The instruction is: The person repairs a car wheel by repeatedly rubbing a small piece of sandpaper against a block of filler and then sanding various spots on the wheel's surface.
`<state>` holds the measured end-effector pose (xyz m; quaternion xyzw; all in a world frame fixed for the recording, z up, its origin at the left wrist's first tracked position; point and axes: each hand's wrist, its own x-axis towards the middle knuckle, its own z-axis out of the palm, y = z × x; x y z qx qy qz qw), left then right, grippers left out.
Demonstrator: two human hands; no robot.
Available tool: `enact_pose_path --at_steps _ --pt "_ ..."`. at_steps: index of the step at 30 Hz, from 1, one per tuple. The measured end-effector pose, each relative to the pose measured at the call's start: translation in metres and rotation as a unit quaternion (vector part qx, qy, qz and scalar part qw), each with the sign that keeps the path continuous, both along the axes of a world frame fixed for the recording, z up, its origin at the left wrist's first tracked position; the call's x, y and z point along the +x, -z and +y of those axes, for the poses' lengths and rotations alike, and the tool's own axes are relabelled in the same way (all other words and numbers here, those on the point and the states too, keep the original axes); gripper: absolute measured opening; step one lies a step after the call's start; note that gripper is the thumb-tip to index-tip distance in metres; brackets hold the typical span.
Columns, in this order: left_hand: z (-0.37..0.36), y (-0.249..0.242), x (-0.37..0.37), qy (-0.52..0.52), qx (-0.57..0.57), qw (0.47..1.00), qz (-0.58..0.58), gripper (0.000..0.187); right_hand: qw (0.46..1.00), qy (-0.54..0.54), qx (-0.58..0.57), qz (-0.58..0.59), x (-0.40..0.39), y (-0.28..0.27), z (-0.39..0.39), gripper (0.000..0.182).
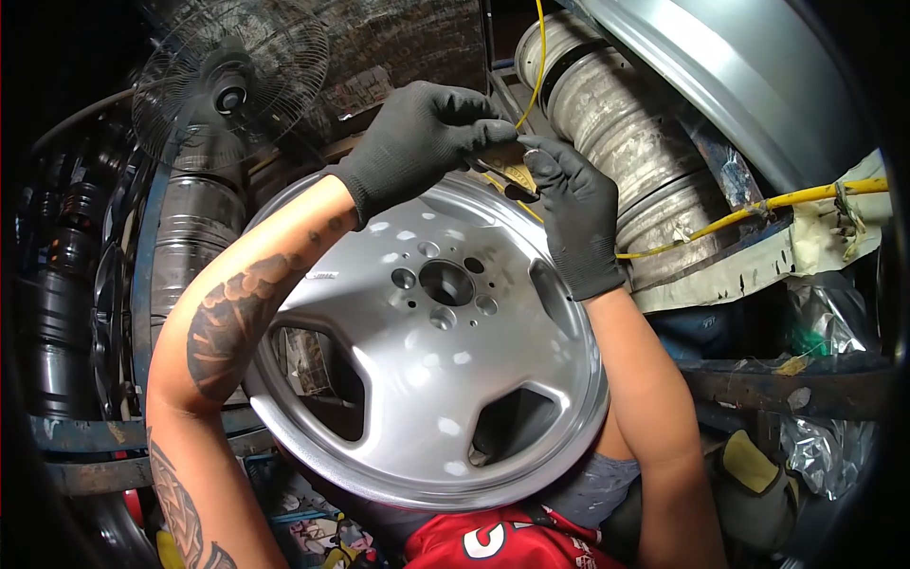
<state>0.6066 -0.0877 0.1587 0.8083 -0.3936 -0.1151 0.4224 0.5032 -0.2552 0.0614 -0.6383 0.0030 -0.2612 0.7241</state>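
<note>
A silver wheel rim [408,360] lies across the person's lap, its face up, with light grey patches around the hub hole. Above its far edge my two gloved hands meet. My left hand [422,142], in a dark grey glove, is closed, its fingertips pinching one side of a small yellowish-brown piece [512,169]. My right hand [573,209], gloved alike, has its thumb and fingers bent against the other side of that piece. The fingers partly cover the piece, so what it is cannot be made out.
A wire-caged fan [229,95] stands at the back left. Stacked rims [626,133] lie at the back right, near a yellow hose [796,199] and a large silver curved panel [749,66]. More rims [199,223] line the left side. Blue metal rails [758,379] run at both sides.
</note>
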Motion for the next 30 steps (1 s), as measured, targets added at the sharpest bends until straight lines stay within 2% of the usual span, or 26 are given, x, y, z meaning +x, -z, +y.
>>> enact_pose_path --at_steps 4,7,10,18,21,24,28,30 --pt "0.002 -0.002 0.002 0.028 -0.005 0.999 -0.046 0.022 1.0 0.002 -0.001 -0.004 -0.002 -0.002 -0.001 0.028" --pt "0.004 -0.006 -0.001 0.051 0.035 0.971 -0.231 0.022 1.0 0.015 -0.01 -0.012 -0.009 -0.013 0.004 0.03" --pt "0.005 -0.008 -0.004 0.051 0.039 0.968 -0.242 0.023 1.0 0.001 0.005 -0.01 -0.012 -0.016 0.004 0.031" --pt "0.002 -0.014 -0.013 0.052 0.004 0.997 -0.052 0.018 0.998 -0.026 0.05 0.017 -0.013 -0.015 0.001 0.03" --pt "0.0 -0.009 -0.01 0.063 -0.018 0.998 0.004 0.017 1.0 0.011 0.017 -0.005 -0.013 -0.015 0.003 0.026" --pt "0.001 -0.008 -0.005 0.084 -0.036 0.995 0.028 0.014 0.999 0.004 0.017 -0.034 -0.009 -0.014 0.005 0.024" --pt "0.002 -0.006 -0.003 0.096 -0.021 0.995 0.03 0.007 0.994 -0.052 0.078 -0.051 -0.005 -0.004 0.005 0.026" --pt "0.003 -0.002 -0.001 0.114 -0.053 0.988 0.087 0.006 0.985 -0.107 0.128 -0.035 -0.005 -0.001 0.001 0.028"
